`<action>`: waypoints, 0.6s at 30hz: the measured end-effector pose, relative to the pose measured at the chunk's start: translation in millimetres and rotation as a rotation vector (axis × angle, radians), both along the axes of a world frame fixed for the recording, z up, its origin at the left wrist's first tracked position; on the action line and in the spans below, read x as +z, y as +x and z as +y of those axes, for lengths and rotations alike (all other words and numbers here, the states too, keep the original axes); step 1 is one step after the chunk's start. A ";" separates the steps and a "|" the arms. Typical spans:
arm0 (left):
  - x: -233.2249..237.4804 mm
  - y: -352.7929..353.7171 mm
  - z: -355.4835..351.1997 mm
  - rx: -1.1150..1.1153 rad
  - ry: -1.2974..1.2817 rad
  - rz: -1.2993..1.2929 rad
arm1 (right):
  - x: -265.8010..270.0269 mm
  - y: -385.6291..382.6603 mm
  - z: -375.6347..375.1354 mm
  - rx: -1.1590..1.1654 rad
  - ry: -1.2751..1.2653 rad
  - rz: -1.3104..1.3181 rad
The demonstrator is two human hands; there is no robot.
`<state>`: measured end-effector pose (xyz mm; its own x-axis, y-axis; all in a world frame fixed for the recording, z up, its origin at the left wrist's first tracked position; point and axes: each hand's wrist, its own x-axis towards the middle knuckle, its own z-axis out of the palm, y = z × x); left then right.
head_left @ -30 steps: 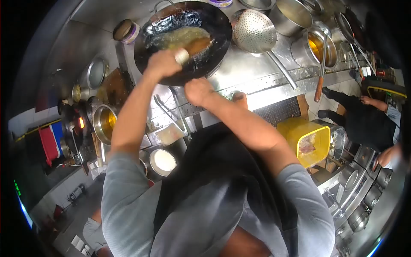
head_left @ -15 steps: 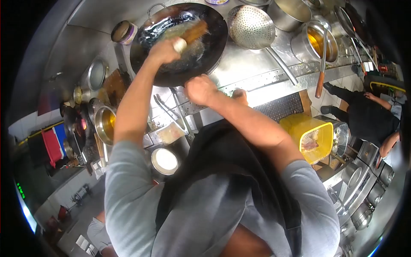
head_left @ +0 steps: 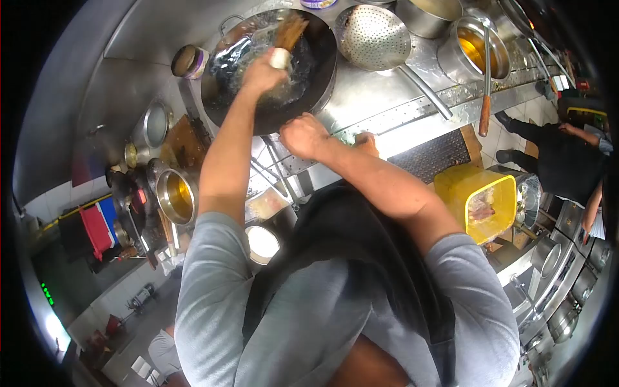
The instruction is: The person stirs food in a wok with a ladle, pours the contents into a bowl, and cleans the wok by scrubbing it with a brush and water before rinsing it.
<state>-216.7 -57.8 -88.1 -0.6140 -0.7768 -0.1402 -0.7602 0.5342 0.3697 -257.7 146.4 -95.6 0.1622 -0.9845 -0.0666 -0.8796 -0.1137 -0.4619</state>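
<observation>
A bamboo wok brush point(head_left: 292, 32) with a white-wrapped grip is in my left hand point(head_left: 263, 73), fingers closed round it. Its bristles are inside a large dark wok point(head_left: 216, 106), toward the far side. Water, blurred by motion, swirls in the wok. My right hand point(head_left: 303, 134) is a fist at the wok's near rim, apparently gripping it there; the exact hold is hidden under the fingers. Beyond my right forearm shows a small brownish object point(head_left: 366, 143) that I cannot make out.
A perforated strainer point(head_left: 373, 39) lies right of the wok, beside a pot of yellow liquid point(head_left: 474, 51) with a wooden-handled ladle point(head_left: 485, 119). A yellow bin point(head_left: 445, 193) stands at right. Another pot point(head_left: 175, 197) is at left. A person in a black apron point(head_left: 567, 158) stands far right.
My left hand has moved slightly right and away from me; the brush now points more toward the wok's far rim. My right hand stays at the near rim. The view has shifted a little.
</observation>
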 end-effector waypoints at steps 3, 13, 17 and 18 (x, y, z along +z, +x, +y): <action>51.6 7.9 48.3 -0.139 0.156 -0.186 | 0.0 3.1 -1.3 0.015 -0.013 -0.030; 78.3 36.8 -40.3 -0.258 0.065 -0.753 | 1.7 4.5 -0.6 -0.005 0.036 0.001; 105.2 38.8 14.3 -0.410 0.112 -0.830 | -6.1 3.9 -2.4 -0.024 0.024 0.014; 97.1 56.6 26.5 -0.517 -0.107 -0.890 | -0.5 3.6 -1.0 -0.026 0.029 0.011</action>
<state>-160.1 -31.2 9.0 -0.5844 -0.4831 -0.6520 -0.4038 0.8701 -0.2828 -254.1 145.4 -96.1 0.1360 -0.9860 -0.0966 -0.8873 -0.0778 -0.4546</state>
